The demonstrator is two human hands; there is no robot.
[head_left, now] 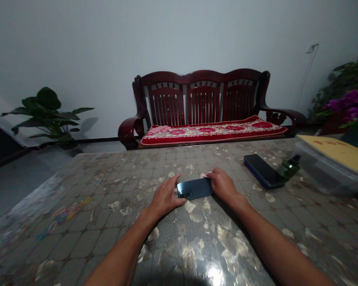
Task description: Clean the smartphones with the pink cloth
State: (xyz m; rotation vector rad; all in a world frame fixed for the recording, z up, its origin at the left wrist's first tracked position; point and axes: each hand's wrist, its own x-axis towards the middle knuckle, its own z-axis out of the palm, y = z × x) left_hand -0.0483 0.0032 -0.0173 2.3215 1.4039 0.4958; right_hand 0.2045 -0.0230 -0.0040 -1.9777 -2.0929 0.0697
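A dark blue smartphone (197,188) is held low over the patterned tabletop, its back with the camera lenses turned up. My left hand (166,195) grips the phone's left end, the thumb at the near edge and the fingers at the far edge. At the opposite end, my right hand (223,185) is closed around the phone, covering its right end. A small pale pinkish bit shows by the right fingertips; what it is I cannot make out.
Several coloured rubber bands (68,212) lie on the table (107,234) at left. To the right are a dark phone-like slab (262,169), a green bottle (288,168) and a clear plastic box (322,169) with a yellow sheet (340,155) on top. Behind stands a wooden bench (203,95).
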